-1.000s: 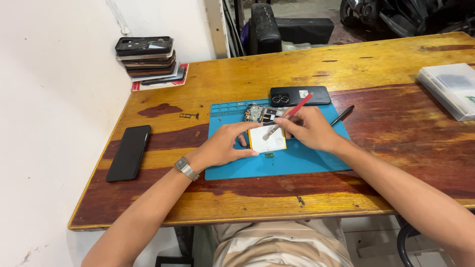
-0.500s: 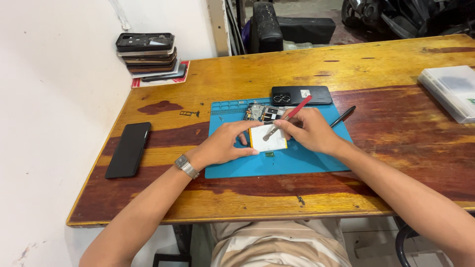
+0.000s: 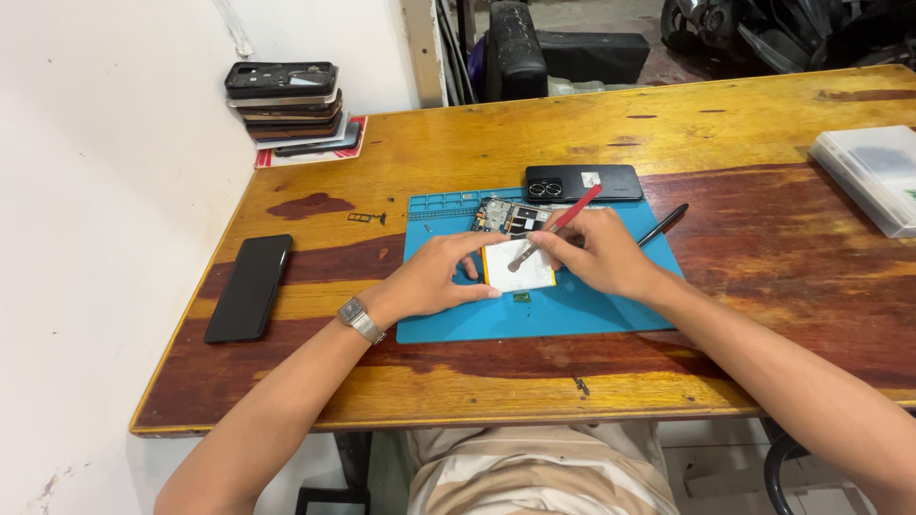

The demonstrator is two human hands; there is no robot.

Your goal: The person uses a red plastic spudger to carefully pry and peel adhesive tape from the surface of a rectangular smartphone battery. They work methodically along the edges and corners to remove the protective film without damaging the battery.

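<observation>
— Red-handled, that tool (image 3: 558,227): which way does it run?

— Its long axis slants, handle up toward the black back cover (image 3: 584,182), tip down-left on the opened phone (image 3: 516,250) lying on the blue mat (image 3: 572,310).

— And the hands?

— Right hand (image 3: 599,256) pinches the tool; left hand (image 3: 434,278) has fingers curled, steadying the phone's left edge.

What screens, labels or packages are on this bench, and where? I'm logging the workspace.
Black phone: lies flat at the table's left edge, dark rectangular face.
Phone back cover: behind the blue mat, black, small white label near its middle.
White battery: on the mat, under both hands.
Plastic case: far right, flat, translucent white.
Stack of phone shells: back left corner.
</observation>
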